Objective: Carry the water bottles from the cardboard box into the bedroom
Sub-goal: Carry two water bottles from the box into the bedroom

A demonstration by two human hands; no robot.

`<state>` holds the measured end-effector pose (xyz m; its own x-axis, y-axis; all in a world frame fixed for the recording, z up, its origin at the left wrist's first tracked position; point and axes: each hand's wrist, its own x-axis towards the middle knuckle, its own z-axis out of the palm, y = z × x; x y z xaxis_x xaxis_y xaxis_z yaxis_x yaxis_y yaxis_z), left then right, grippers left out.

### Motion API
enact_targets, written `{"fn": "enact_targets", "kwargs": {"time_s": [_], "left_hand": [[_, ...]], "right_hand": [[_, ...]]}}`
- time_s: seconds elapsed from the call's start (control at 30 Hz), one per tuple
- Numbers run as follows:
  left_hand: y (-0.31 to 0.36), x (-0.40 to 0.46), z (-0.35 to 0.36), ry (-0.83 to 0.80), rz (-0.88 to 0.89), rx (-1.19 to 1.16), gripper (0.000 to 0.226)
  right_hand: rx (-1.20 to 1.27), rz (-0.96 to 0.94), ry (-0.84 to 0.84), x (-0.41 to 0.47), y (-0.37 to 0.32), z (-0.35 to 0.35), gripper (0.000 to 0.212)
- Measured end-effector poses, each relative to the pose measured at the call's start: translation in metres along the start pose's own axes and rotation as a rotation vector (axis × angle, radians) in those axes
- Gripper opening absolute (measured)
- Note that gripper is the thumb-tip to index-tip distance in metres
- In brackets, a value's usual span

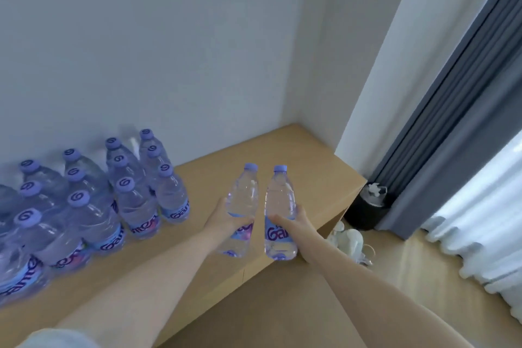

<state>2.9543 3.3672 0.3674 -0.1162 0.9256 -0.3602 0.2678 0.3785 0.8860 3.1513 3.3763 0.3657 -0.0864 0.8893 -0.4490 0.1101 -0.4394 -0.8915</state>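
Observation:
My left hand (223, 217) grips a clear water bottle (243, 195) with a purple cap and blue label around its middle. My right hand (293, 220) grips a second, matching bottle (279, 200). Both bottles are upright, side by side, held just above the light wooden cabinet top (299, 155). Several identical bottles (130, 186) stand in rows on the left part of that top, against the wall. The cardboard box is not in sight.
A white wall runs behind the cabinet. To the right, a dark round bin (367, 209) and white items (350, 240) lie on the wood floor by the cabinet's end. Grey curtains (463, 110) and white sheers (485, 220) hang at the right.

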Motion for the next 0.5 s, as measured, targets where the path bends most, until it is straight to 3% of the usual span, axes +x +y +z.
{"fn": "enact_targets", "kwargs": {"time_s": [0.13,0.33,0.5], "left_hand": [[0.013,0.028,0.009,0.077,-0.024,-0.099,0.062],[0.01,0.09,-0.005,0.224,-0.149,-0.332,0.039],[0.001,0.133,-0.026,0.304,-0.213,-0.337,0.051]], "right_hand": [[-0.084,0.008,-0.112,0.052,-0.014,-0.006,0.058],[-0.157,-0.041,-0.296,0.13,-0.039,0.008,0.054],[-0.274,-0.048,-0.37,0.186,-0.058,0.025,0.05]]}}
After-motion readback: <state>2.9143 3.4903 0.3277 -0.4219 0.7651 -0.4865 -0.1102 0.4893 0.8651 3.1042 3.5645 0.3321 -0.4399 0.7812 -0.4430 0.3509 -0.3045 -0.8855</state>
